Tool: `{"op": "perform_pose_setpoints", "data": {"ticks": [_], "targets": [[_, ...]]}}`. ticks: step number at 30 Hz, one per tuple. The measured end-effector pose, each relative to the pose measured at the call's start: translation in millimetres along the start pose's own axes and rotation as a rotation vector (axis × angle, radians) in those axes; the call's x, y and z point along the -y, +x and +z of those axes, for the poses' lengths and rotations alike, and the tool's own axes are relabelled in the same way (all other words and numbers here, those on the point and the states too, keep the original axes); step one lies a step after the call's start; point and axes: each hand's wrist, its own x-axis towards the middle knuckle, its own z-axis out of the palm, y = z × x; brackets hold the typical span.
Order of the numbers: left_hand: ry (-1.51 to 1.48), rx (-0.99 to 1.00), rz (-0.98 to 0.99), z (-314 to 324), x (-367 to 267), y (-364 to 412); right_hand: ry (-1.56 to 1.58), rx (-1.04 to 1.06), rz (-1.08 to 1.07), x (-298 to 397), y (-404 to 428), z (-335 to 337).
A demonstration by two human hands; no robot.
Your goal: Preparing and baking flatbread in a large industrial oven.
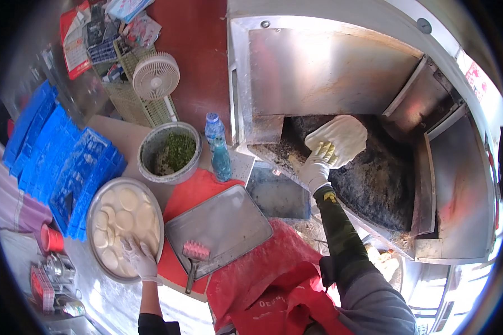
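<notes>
My left hand [139, 258], in a thin clear glove, rests over the near side of a round metal basin [93, 264]. Its fingers are spread and touch the pale dough discs [125, 220] lying there. My right hand [317, 167] wears a white glove with yellowish fingers. It reaches over the blackened cooking surface [379, 184] of a metal-walled oven. The right fingers lie on the near edge of a flat, stretched sheet of dough [339, 138]. Whether the thumb grips the sheet from below is hidden.
A metal tray [222, 222] carries a pink spiked dough docker [196, 251]. Behind it stand a bucket of chopped greens [179, 150], two bottles [221, 161] and a white fan [156, 77]. Blue plastic crates [81, 171] are stacked left. A metal rim [360, 228] edges the oven opening.
</notes>
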Motion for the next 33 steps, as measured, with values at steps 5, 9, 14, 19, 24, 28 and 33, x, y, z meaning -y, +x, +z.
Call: {"op": "perform_pose_setpoints", "data": {"ticks": [5, 9, 14, 19, 24, 28, 33], "targets": [[0.017, -0.010, 0.000, 4.2, 6.7, -3.2, -0.001, -0.111, -0.091, 2.6, -15.0, 24.6], [-0.030, 0.021, 0.000, 0.0, -3.4, 2.9, -0.091, -0.056, -0.099, 0.5, -27.9, 19.3], [-0.049, -0.025, -0.059, -7.8, 0.1, -2.2, 0.206, -0.468, -0.600, 7.0, -44.9, 65.5], [-0.074, -0.066, -0.009, -4.2, -1.6, 0.6, -0.711, 0.505, -0.913, 10.2, 19.0, 167.9], [-0.085, -0.041, -0.003, -2.5, -8.8, 4.7, -2.721, -1.294, -0.876, -13.5, 72.6, 239.0], [-0.051, -0.038, -0.007, -5.4, -3.1, -2.0, -3.960, -1.222, -0.959, 47.2, 32.5, 212.2], [-0.035, -0.035, 0.010, -4.0, -5.0, 1.5, -4.038, -1.054, -1.097, 56.9, 33.7, 198.2]]}}
